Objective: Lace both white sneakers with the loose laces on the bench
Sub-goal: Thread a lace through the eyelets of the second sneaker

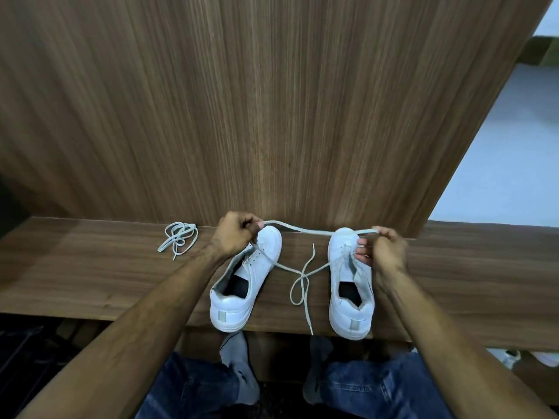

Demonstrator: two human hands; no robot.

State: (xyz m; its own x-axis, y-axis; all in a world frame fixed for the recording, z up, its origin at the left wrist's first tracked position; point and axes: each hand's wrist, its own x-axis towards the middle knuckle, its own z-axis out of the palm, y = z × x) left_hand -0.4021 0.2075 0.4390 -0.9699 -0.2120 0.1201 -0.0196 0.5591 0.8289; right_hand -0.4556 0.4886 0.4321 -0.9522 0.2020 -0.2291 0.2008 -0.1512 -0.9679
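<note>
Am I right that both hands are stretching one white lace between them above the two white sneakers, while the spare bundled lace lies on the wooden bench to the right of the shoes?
Not quite: the head view shows the spare bundled lace on the wooden bench to the left of the two white sneakers, not the right. The rest holds: the left hand and right hand stretch one white lace between them above the shoes.
</note>
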